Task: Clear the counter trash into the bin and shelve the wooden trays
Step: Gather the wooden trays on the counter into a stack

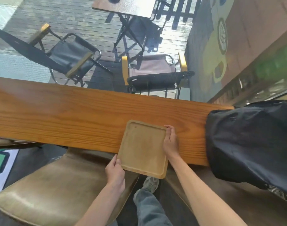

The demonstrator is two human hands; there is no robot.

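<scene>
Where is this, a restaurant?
Probably a café: a long wooden counter by a window, a serving tray on it, and folding chairs around a table on the deck outside.

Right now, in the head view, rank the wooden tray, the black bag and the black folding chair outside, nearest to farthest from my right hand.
1. Wooden tray: held by the right hand.
2. Black bag: to the right, on the counter end.
3. Black folding chair: far left, beyond the counter.

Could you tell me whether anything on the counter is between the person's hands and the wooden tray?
Nothing is. The left hand already grips the tray at its near left corner and the right hand holds its right edge. The black bag lies further right on the counter, apart from it.
</scene>
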